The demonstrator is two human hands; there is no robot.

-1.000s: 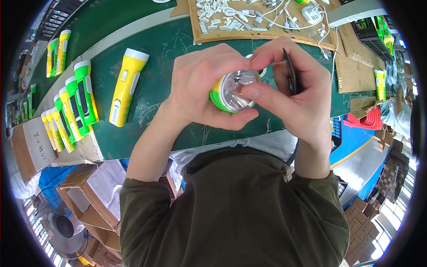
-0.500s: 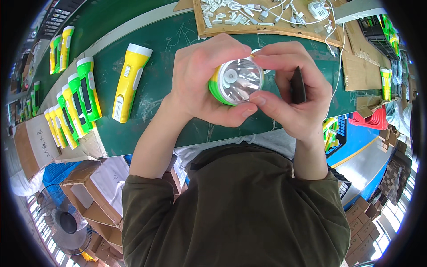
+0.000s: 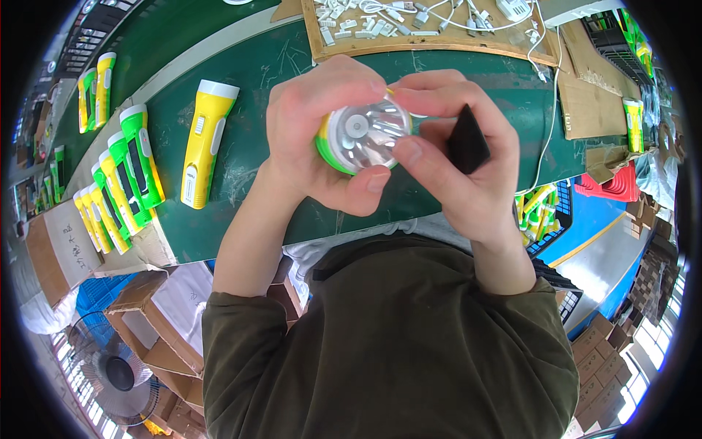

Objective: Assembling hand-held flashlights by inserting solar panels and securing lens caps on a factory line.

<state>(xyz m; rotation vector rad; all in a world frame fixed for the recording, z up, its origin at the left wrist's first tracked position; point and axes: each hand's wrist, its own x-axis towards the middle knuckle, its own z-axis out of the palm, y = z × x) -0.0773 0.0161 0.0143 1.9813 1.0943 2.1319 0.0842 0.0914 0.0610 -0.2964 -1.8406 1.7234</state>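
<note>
My left hand (image 3: 311,124) is closed around a green and yellow flashlight (image 3: 333,157), whose round head points up toward me. Inside its white rim, the shiny reflector (image 3: 376,139) and pale centre are visible. The thumb and fingertips of my right hand (image 3: 468,161) touch the rim's right side. A thin black flat piece (image 3: 468,140) is tucked in the curled fingers of that hand. Left of my hands, a yellow flashlight (image 3: 206,143) with a white head lies on the green table (image 3: 256,183).
Several yellow and green flashlights (image 3: 121,175) are lined up along the table's left side. A wooden tray (image 3: 431,44) at the far side holds white cables and small connectors. At right are a dark crate (image 3: 563,208) of flashlights and a red plastic item (image 3: 610,184). A fan (image 3: 121,373) stands lower left.
Both hands and the held flashlight have shifted slightly left. The black piece has turned and shows more of its flat face. My view has also shifted a little.
</note>
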